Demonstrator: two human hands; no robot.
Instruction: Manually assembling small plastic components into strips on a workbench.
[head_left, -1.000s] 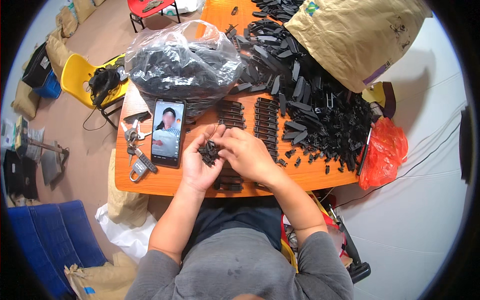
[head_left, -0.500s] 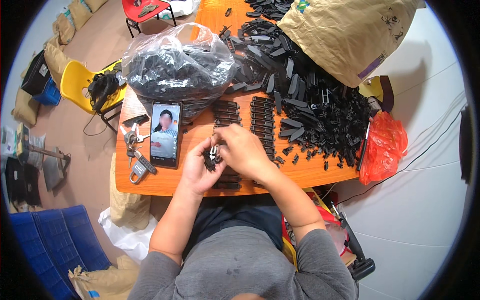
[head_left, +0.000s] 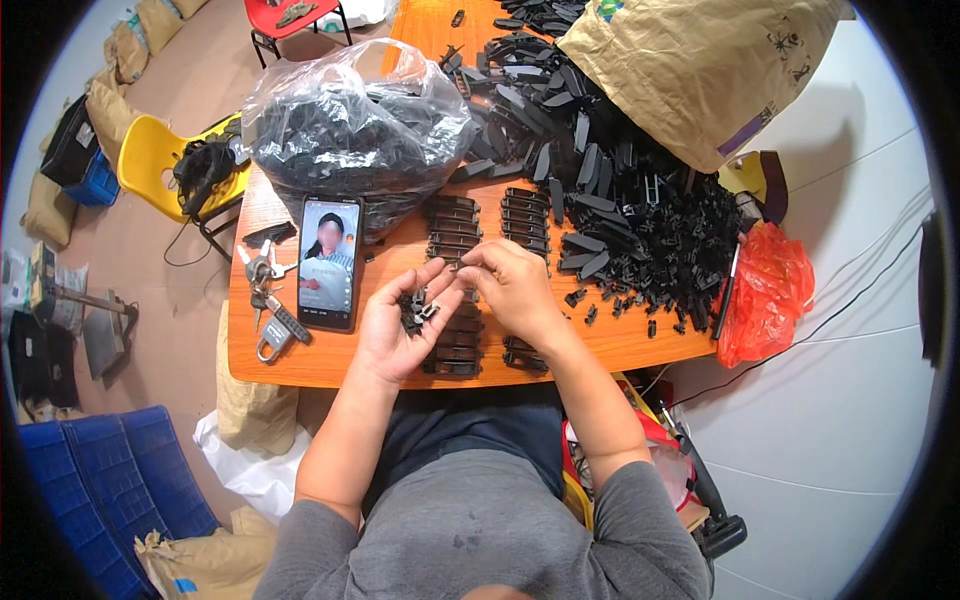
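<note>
Palm up, my left hand (head_left: pixel 385 335) cups a small heap of black plastic clips (head_left: pixel 416 312). My right hand (head_left: pixel 512 290) is just to its right, thumb and fingertips pinched by the left fingertips; whatever is in the pinch is too small and covered to make out. Under and around the hands, long black plastic parts lie crosswise in two columns, a left column (head_left: pixel 453 228) and a right column (head_left: pixel 524 218). My hands hide the middle of both columns.
A phone (head_left: pixel 329 262) playing a video, keys with a padlock (head_left: pixel 273 337) and a clear bag of black parts (head_left: pixel 355 140) are on the left. A large pile of black parts (head_left: pixel 640 235), a brown sack (head_left: pixel 700 80) and a red plastic bag (head_left: pixel 765 295) lie to the right.
My right hand has moved from over the left palm slightly right and up to the left fingertips. The left palm has opened more, showing the clips.
</note>
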